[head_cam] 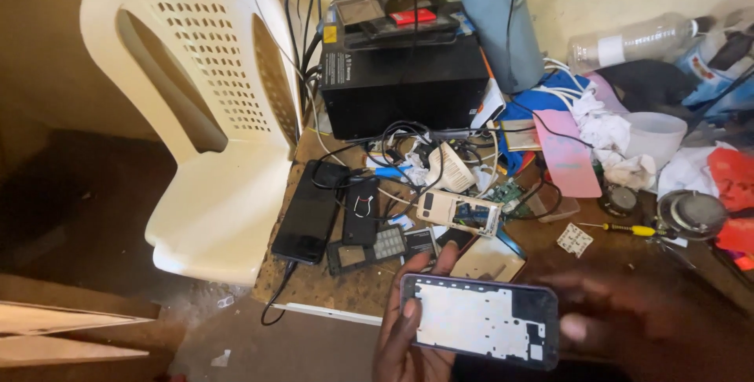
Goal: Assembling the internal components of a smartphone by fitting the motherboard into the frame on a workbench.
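Holding phone frame [481, 321] low over bench [345, 284] front edge: left hand [408, 335] clamped on its left end, right hand [628, 311] blurred at right end, grip unclear. Frame's long axis runs left-right, bare inner plate facing up. White cup [656, 135]: contents not visible. Beyond: opened phone [458, 212], black phone [309, 213], black box [400, 84], tangled cables, yellow-handled screwdriver [628, 229].

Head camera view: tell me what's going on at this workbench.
A person holds a dark-framed phone body with a bare silver metal mid-plate above the edge of a cluttered brown wooden bench. The left hand grips its left end; the right hand, blurred, is at its right end. On the bench lie a black smartphone, an opened white keypad phone, loose cables, a yellow-handled screwdriver and a black box-shaped battery. A white plastic chair stands to the left.
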